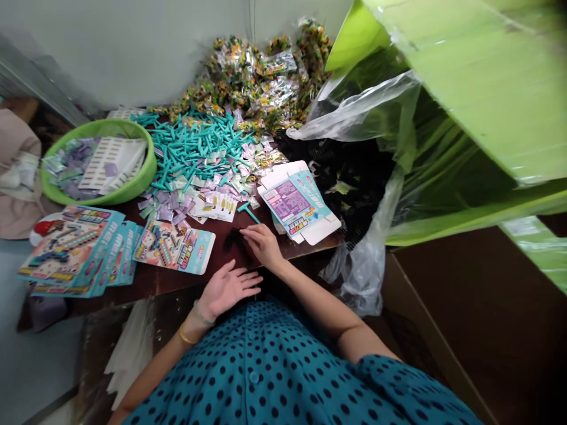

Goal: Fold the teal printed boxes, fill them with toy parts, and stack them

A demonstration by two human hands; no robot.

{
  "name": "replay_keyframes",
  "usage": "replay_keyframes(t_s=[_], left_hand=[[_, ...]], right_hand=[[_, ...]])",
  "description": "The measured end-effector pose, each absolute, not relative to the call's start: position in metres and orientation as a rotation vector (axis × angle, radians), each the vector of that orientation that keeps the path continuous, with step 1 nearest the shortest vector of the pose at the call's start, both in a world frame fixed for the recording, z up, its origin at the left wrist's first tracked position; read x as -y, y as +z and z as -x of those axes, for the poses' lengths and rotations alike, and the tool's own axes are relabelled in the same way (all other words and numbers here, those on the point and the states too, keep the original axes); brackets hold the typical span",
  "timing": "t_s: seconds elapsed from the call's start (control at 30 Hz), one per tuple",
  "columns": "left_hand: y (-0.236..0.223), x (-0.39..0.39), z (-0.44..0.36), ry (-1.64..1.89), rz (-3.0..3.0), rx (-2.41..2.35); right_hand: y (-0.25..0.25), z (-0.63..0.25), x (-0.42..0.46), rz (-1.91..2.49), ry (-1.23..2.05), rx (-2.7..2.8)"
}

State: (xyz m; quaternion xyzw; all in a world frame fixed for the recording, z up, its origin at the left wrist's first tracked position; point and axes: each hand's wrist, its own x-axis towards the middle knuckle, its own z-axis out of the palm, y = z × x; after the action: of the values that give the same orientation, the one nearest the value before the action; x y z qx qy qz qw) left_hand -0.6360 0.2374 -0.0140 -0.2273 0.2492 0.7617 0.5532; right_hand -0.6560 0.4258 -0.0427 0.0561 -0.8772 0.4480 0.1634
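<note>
My right hand (pixel 264 247) is at the table's front edge, its fingers pinched at a small dark black piece (pixel 232 239). That piece is blurred, and its kind cannot be made out. Palm up, my left hand (pixel 228 289) is open with the fingers stretched out and nothing in it, just in front of the edge. Left of it lies a printed box (pixel 175 247), flat on the table. Flat blue and purple boxes (pixel 299 203) are right of my right hand. Just beyond its fingers are a teal hammer-shaped piece (pixel 248 212) and printed cards (pixel 217 205).
A green basin (pixel 151 171) holds small packets and sheets. Stacked printed boxes (pixel 73 251) lie front left. Behind are heaps of teal pieces (pixel 199 141), small packets (pixel 170 203) and colourful bagged parts (pixel 266 82). A large green plastic box (pixel 478 88) with clear plastic leans at right.
</note>
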Motion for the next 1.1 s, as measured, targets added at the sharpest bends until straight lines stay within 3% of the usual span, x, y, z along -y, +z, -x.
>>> replay_keyframes(t_s=[0.23, 0.33, 0.6, 0.8, 1.1], left_hand=[[-0.028, -0.249, 0.639, 2.126, 0.661, -0.79], [-0.04, -0.247, 0.644, 2.144, 0.747, -0.807], [-0.045, -0.24, 0.62, 2.078, 0.557, -0.898], [-0.045, -0.237, 0.611, 1.963, 0.523, -0.944], [-0.056, -0.238, 0.617, 1.957, 0.47, -1.073]], right_hand=[[-0.045, 0.603, -0.398, -0.634, 1.347, 2.495], [-0.049, 0.627, -0.411, -0.463, 1.325, 2.539], [-0.079, 0.721, -0.441, 0.08, 0.707, 2.942], [-0.083, 0.726, -0.445, 0.06, 0.738, 2.896], [-0.09, 0.647, -0.425, -0.152, 0.824, 2.81]])
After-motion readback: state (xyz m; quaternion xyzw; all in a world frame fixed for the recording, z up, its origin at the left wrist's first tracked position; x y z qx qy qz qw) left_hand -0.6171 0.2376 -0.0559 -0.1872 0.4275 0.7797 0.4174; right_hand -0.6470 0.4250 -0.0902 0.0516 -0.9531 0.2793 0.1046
